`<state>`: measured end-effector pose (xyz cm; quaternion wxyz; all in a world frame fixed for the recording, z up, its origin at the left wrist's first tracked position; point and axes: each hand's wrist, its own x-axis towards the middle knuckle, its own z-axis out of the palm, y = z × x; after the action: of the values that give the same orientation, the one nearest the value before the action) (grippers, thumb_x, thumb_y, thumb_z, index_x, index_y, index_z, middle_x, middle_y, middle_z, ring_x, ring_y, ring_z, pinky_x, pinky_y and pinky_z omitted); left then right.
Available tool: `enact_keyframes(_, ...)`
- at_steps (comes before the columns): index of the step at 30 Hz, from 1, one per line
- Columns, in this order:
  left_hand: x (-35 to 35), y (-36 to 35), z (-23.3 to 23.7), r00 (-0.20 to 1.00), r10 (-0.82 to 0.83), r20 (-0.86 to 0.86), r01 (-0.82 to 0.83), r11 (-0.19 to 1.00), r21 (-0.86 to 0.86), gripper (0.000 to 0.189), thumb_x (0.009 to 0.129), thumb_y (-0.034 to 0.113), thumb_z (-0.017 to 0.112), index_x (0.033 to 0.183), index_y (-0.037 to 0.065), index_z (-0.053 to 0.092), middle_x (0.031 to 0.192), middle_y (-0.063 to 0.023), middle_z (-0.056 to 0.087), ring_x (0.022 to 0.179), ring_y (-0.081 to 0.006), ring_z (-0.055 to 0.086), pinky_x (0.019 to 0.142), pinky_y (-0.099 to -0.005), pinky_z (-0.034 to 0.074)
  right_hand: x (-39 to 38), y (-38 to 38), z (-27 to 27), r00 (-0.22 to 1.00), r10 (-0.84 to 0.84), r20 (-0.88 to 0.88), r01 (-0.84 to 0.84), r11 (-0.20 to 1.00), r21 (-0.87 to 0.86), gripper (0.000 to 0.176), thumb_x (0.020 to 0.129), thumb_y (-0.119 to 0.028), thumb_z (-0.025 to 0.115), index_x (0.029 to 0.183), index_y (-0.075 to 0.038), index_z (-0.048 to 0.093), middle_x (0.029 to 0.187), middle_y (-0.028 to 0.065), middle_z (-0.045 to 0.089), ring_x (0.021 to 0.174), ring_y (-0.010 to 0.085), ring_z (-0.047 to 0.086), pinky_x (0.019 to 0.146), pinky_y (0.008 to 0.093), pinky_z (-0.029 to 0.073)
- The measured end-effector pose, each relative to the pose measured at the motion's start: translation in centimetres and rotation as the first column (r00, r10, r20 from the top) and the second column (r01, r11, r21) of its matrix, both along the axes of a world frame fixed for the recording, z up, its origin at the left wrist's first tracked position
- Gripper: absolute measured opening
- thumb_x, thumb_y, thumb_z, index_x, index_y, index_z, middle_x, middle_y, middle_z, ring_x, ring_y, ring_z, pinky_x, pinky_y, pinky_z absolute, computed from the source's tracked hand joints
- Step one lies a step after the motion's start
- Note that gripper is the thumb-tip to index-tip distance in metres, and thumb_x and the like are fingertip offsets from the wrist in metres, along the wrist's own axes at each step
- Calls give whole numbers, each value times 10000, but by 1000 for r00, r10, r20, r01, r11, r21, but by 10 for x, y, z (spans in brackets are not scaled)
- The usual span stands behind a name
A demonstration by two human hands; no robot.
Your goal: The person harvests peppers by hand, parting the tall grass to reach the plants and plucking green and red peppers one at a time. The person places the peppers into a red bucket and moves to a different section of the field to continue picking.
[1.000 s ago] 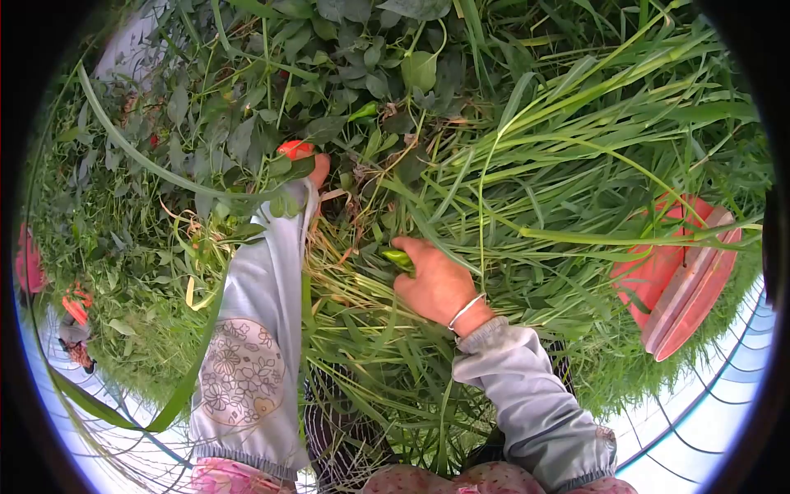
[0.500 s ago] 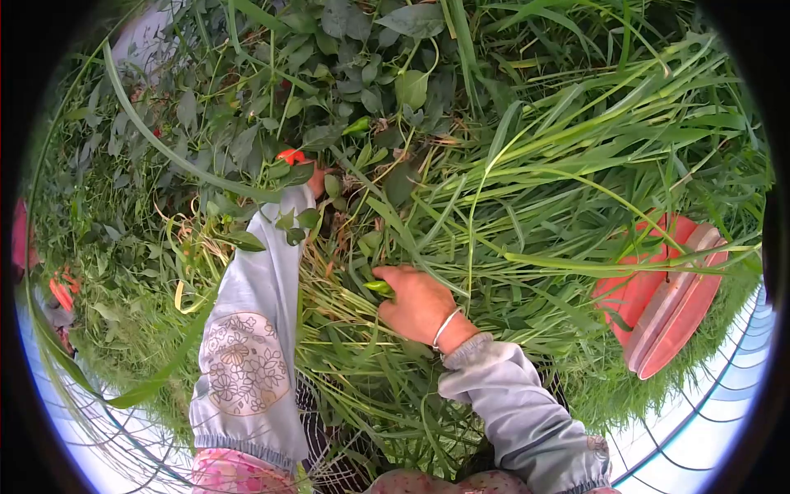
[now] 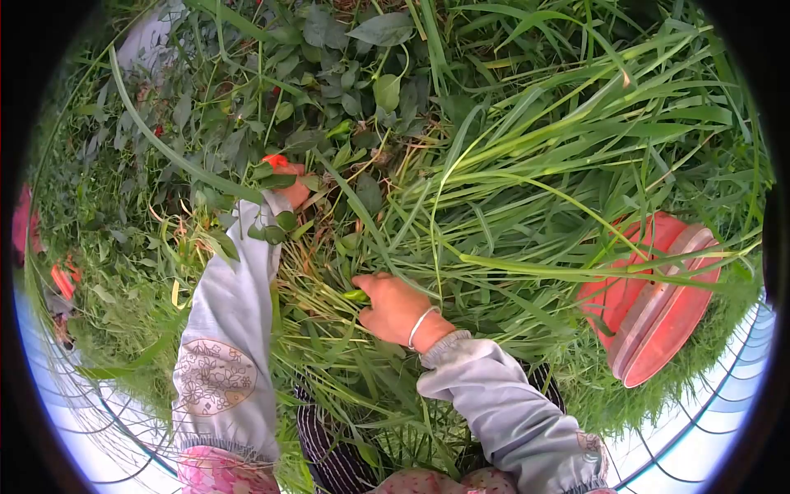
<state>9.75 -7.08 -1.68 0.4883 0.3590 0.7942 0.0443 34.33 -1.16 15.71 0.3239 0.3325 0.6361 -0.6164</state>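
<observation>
Grass (image 3: 527,165) in long blades fills the ground, with a red bucket (image 3: 650,313) tipped in it at the right. The right hand (image 3: 395,306) is clenched round a green pepper (image 3: 355,295), small and glossy, lying roughly level with its tip poking leftward from the fist. The left hand (image 3: 294,193) meets a red pepper (image 3: 276,161); leaves hide its grip, so I cannot tell.

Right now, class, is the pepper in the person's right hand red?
No: the right hand holds a green pepper, whose tip pokes out among the grass.
</observation>
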Motion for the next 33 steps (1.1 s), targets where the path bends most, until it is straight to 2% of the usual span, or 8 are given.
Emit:
enact_keyframes(4,-3,16,16,986,154,-62,-126,938,324,295,754,334,641,825,50,677,649,-83,622,583,-202,564,567,-347,458,2,0,-2,1000,-9,-5,9,1000,3,477,732,-136,578,1197,-38,539,1085,202,591,953,367,589,849,408,473)
enact_keyframes(8,-40,95,100,937,320,140,-279,927,-253,248,692,296,631,615,64,591,483,-22,449,406,-142,435,384,-309,323,-1,-3,0,1000,17,1,-17,1000,20,474,733,-143,581,1192,-35,539,1073,202,592,948,365,590,842,415,476)
enact_keyframes(12,-87,177,139,998,-15,59,34,942,-333,237,665,301,660,652,71,608,444,-33,439,321,-121,350,346,-305,291,1,-1,0,999,-1,-43,5,997,79,345,749,-134,573,1076,-26,548,997,201,609,917,368,601,806,433,484)
enact_keyframes(17,-76,269,167,806,-564,-181,461,790,-405,315,682,311,727,783,18,671,729,-70,631,576,-206,574,569,-350,474,6,-1,4,998,-37,-54,43,993,109,381,756,-141,568,1122,-42,528,1008,196,609,909,358,604,790,430,484)
enact_keyframes(22,-83,241,178,898,-401,-181,369,910,-187,358,756,340,701,925,28,650,945,-70,632,775,-202,584,686,-336,485,9,3,7,991,-127,-34,128,992,20,513,747,-165,563,1252,-112,491,1100,176,594,944,349,594,804,423,477)
enact_keyframes(26,-66,174,192,968,-250,2,232,894,-384,368,815,347,636,1032,50,614,1014,-52,614,908,-212,569,756,-337,476,18,-1,1,965,-233,-119,242,968,70,528,741,-159,551,1265,-143,485,1154,158,588,959,342,594,816,418,478)
enact_keyframes(30,-118,56,101,927,237,292,-168,955,-243,425,842,348,632,1165,79,571,989,-68,632,937,-190,572,814,-343,467,21,-6,-2,925,-331,-186,357,924,135,542,734,-166,554,1271,-178,486,1206,158,568,982,336,594,849,404,480)
enact_keyframes(33,-80,37,129,997,-26,69,31,996,-84,349,859,259,605,1157,80,572,953,-81,639,898,-167,572,802,-338,466,20,-4,3,892,-419,-169,439,893,101,522,736,-153,573,1254,-177,517,1219,152,566,996,324,598,870,369,477)
